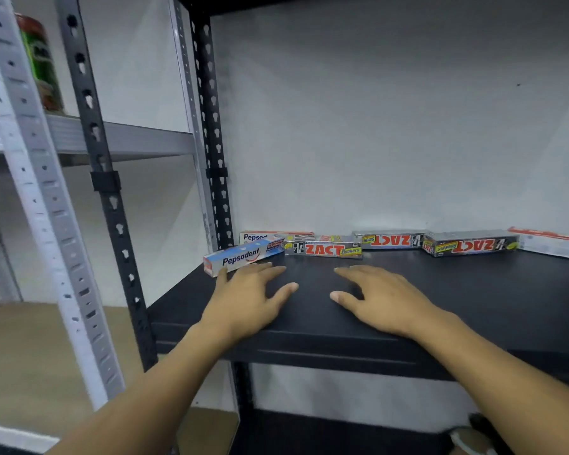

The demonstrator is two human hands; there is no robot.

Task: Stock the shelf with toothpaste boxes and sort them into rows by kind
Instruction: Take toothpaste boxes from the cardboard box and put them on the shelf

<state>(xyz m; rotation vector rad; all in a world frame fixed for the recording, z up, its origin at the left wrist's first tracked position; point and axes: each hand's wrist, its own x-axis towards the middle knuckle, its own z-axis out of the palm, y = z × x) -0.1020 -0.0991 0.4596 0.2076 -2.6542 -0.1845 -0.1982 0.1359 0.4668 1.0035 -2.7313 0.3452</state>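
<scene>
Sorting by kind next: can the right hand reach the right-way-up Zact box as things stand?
Probably yes: the right hand is open over the shelf, with only bare board between it and that Zact box.

Shop or stockroom setting: slotted-steel racking, a black shelf (440,290) at right and a grey rack (128,141) at left bearing a green canister (41,64), against a bare white wall (375,126), with branded Pepsodent boxes (243,256) and ZACT boxes (322,248) along the far edge.

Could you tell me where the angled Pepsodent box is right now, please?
In the head view, the angled Pepsodent box lies at the left end of the black shelf, at the fingertips of the left hand, beside a Zact box.
</scene>
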